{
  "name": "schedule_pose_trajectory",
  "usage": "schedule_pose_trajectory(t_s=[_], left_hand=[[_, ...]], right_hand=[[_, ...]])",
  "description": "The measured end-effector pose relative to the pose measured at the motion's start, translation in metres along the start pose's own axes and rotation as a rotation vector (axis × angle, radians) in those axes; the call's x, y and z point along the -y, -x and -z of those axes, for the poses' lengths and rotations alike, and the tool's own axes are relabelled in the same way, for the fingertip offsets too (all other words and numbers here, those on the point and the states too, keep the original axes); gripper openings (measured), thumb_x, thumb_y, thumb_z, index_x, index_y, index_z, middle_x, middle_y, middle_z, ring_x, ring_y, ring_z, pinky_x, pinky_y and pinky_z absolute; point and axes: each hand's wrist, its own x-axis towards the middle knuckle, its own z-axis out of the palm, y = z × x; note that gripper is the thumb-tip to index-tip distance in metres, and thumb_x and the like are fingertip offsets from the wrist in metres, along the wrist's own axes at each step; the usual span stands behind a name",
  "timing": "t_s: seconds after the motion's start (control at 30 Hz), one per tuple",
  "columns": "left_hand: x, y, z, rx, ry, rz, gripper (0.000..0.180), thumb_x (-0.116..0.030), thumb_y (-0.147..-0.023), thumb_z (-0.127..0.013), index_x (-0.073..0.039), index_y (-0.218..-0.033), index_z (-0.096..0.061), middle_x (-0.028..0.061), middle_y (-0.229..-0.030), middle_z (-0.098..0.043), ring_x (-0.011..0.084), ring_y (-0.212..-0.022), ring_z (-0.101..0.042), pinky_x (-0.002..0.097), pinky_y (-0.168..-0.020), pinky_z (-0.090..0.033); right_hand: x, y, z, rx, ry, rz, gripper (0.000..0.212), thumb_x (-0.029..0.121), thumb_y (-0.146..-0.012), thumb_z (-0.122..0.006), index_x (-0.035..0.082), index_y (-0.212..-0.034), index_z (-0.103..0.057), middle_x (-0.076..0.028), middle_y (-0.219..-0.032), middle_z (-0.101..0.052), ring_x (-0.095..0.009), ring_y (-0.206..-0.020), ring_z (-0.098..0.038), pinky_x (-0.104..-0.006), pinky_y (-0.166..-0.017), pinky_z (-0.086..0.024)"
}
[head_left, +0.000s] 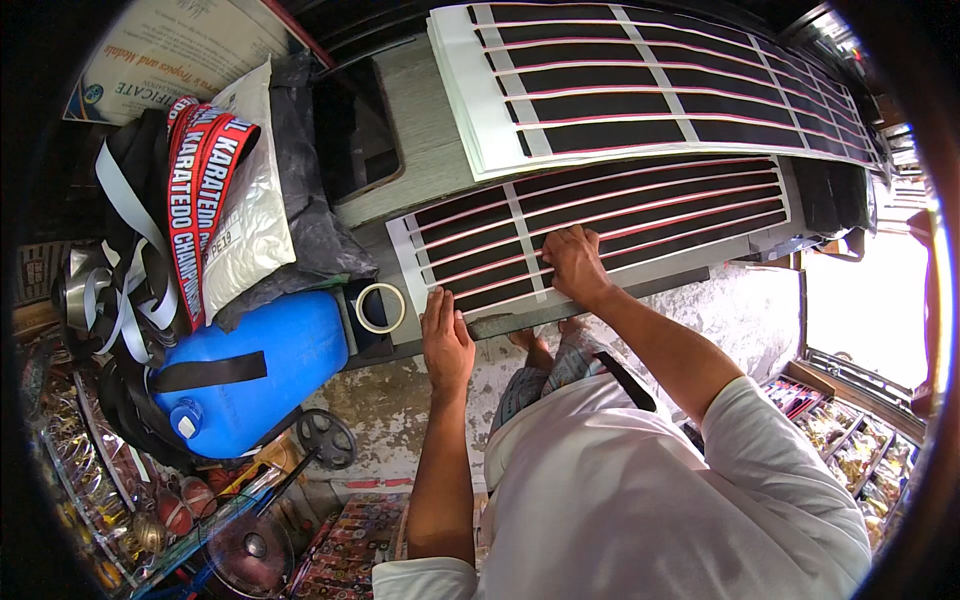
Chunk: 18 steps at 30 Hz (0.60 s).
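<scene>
From here I look down through the head camera at a printed sheet of black panels and thin red-and-white lines, lying lengthwise on the table with its long near side towards the person. The left hand lies with its fingers straight and close together, fingertips on the sheet's near left corner, gripping nothing I can see; I judge this keeps the corner flat and stops it sliding. The right hand bears on the sheet right of that, its fingers curled down, and I cannot tell whether they pinch anything underneath. With the hands spread apart like this, the sheet is probably steadied at two places. A stack of similar sheets sits just beyond on the far side, seemingly within reach while leaving the near strip for one sheet. A roll of tape lies left of the sheet, likely kept handy there, while the blue jug stands farther left, out of the hands' way.
</scene>
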Motion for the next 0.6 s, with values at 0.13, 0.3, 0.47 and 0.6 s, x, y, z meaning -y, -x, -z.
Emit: schedule_pose_trajectory(t_s=[0.13,0.3,0.47,0.6], left_hand=[[-0.002,-0.008,-0.001,0.001,-0.016,0.0,0.039,-0.014,-0.112,-0.057,0.0,-0.147,-0.063,0.0188,-0.158,-0.058,0.0384,-0.15,-0.052,0.051,-0.123,-0.044],[0.001,-0.009,-0.003,-0.021,-0.041,-0.03,0.039,-0.018,-0.114,-0.055,-0.001,-0.147,-0.064,0.0189,-0.156,-0.059,0.0398,-0.148,-0.053,0.0502,-0.119,-0.048],[0.003,-0.01,-0.006,-0.019,-0.05,-0.037,0.04,-0.019,-0.114,-0.056,-0.001,-0.148,-0.063,0.0196,-0.156,-0.059,0.041,-0.147,-0.053,0.0506,-0.12,-0.047],[0.0,-0.009,-0.007,-0.03,-0.059,-0.009,0.041,-0.021,-0.114,-0.056,-0.001,-0.149,-0.062,0.0204,-0.155,-0.06,0.0415,-0.146,-0.054,0.0499,-0.119,-0.048]], right_hand=[[-0.005,-0.007,0.0,-0.014,-0.005,0.024,0.024,-0.004,-0.075,-0.073,0.009,-0.095,-0.066,-0.009,-0.096,-0.071,-0.034,-0.106,-0.063,-0.0494,-0.097,-0.04],[-0.003,-0.008,0.0,-0.036,0.002,0.011,0.028,-0.002,-0.067,-0.076,0.009,-0.092,-0.067,-0.008,-0.097,-0.07,-0.034,-0.108,-0.063,-0.049,-0.101,-0.042],[-0.004,-0.008,-0.003,-0.044,0.074,0.009,0.026,0.0,-0.072,-0.077,0.009,-0.095,-0.068,-0.009,-0.101,-0.069,-0.034,-0.109,-0.062,-0.0498,-0.1,-0.043],[0.007,-0.009,0.005,-0.126,0.136,0.014,0.021,0.003,-0.081,-0.078,0.008,-0.099,-0.067,-0.011,-0.107,-0.063,-0.035,-0.109,-0.06,-0.0512,-0.096,-0.042]])
